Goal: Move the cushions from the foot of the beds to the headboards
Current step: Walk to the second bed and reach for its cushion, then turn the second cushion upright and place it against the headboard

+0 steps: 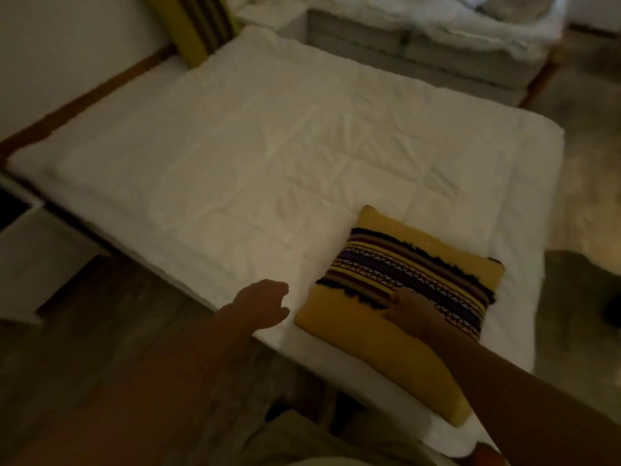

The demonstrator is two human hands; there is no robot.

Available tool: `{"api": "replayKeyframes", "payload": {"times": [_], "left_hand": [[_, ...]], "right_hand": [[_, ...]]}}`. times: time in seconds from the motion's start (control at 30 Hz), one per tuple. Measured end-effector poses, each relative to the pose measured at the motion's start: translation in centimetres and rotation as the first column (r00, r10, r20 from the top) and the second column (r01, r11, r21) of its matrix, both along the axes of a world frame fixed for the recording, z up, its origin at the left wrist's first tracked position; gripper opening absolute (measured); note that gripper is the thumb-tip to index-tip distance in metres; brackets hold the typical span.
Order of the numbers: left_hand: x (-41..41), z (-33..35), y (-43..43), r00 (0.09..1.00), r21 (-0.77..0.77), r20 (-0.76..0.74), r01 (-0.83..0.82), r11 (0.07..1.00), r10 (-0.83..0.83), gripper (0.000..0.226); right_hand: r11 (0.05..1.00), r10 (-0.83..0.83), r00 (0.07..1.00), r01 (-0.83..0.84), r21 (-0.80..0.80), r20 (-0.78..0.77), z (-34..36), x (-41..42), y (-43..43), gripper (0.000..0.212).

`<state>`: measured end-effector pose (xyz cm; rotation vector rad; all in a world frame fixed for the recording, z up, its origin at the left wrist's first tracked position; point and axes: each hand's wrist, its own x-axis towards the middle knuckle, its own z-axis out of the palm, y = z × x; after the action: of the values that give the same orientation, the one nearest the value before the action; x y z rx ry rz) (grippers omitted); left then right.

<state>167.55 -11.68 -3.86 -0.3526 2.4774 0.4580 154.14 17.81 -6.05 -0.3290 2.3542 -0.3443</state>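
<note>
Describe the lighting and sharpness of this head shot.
Head view: dim, warm light with no glare; the white duvet is the brightest area, the floor and both forearms fall into shadow. Motion blur softens everything, worst on the left hand and right hand; the yellow striped cushion stays readable. Wide-angle distortion bows the bed edges; the second bed is smeared.

Cushion (400, 294): mustard yellow, crossed by a woven band of dark purple, black, yellow and white stripes with small triangle motifs, edged in black fringe. Duvet (268, 156) on the near bed: plain white with quilted squares. Headboard (191, 25), far left: olive yellow with dark vertical stripes. Floor (111, 331): brown wood grain. Second bed (420, 31), far right: white bedding over a grey base
</note>
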Motion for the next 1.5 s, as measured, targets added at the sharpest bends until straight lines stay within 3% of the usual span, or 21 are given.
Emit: {"api": "replayKeyframes", "payload": {"times": [0.07, 0.23, 0.5, 0.73, 1.17, 1.27, 1.5], "left_hand": [[-2.9, -0.7, 1.3, 0.998, 0.008, 0.026, 0.059, 0.998, -0.059, 0.061], [-9.3, -1.7, 5.1, 0.997, 0.035, 0.020, 0.078, 0.996, -0.079, 0.056], [-16.1, -3.2, 8.3, 0.994, 0.163, 0.041, 0.092, 0.982, -0.100, 0.038], [-21.5, -8.1, 7.4, 0.994, 0.259, 0.102, 0.012, 0.966, -0.040, 0.050], [-27.0, -17.2, 5.1, 0.980, 0.347, 0.175, -0.154, 0.925, 0.098, 0.078], [-27.3, -19.2, 5.2, 0.972, 0.376, 0.221, -0.163, 0.912, 0.083, 0.087], [-27.6, -22.3, 4.6, 0.899, 0.446, 0.369, -0.393, 0.804, 0.235, 0.123]], "right_hand": [[0.991, -0.129, 0.991, 0.129, -0.020, 0.025, -0.8, -1.1, 2.5, 0.039], [0.956, -0.286, 0.956, 0.289, -0.046, 0.061, -3.6, -3.2, 8.3, 0.067], [0.897, -0.432, 0.897, 0.438, -0.051, 0.097, -5.6, -6.0, 13.2, 0.048], [0.785, -0.601, 0.791, 0.612, -0.103, 0.119, -8.2, -7.8, 15.0, 0.043], [0.507, -0.858, 0.509, 0.861, -0.046, 0.068, -14.2, -10.0, 16.6, 0.070], [0.480, -0.871, 0.480, 0.877, -0.031, 0.106, -15.8, -10.0, 17.4, 0.081], [0.363, -0.898, 0.359, 0.931, -0.034, 0.255, -19.5, -10.2, 18.7, 0.096]]}}
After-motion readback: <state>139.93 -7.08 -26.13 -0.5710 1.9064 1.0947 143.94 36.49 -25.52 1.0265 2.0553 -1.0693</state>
